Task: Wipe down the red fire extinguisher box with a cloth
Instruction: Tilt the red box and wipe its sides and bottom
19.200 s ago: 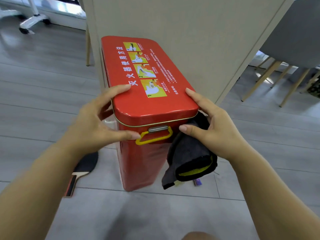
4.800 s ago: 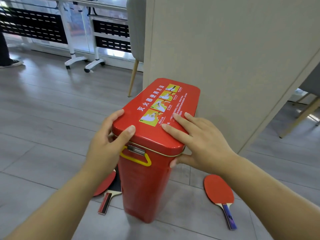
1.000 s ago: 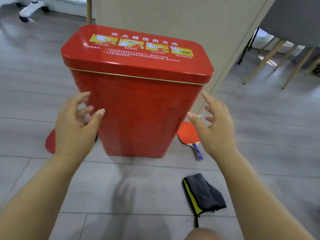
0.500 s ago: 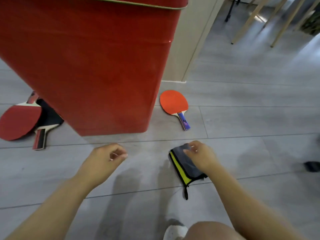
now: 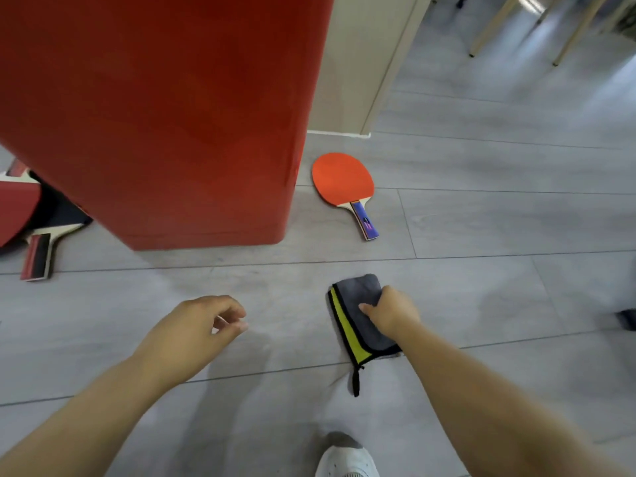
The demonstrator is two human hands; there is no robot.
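The red fire extinguisher box (image 5: 165,111) stands on the grey floor and fills the upper left of the head view; only its front side shows, the lid is out of frame. A folded grey cloth (image 5: 358,321) with a yellow and black edge lies flat on the floor below and right of the box. My right hand (image 5: 390,311) rests on the cloth's right side, fingers curled down onto it. My left hand (image 5: 196,332) hovers over bare floor to the left, fingers loosely curled, holding nothing.
A red table-tennis bat (image 5: 346,187) lies right of the box. Two more bats (image 5: 31,222) lie at the left edge, partly behind the box. A beige cabinet panel (image 5: 361,63) rises behind. Chair legs (image 5: 488,29) stand at upper right. A white shoe (image 5: 346,459) shows at the bottom.
My view has dipped lower and closer to the floor. My right hand has settled onto the cloth and closed its fingers on it. My left hand stays hovering.
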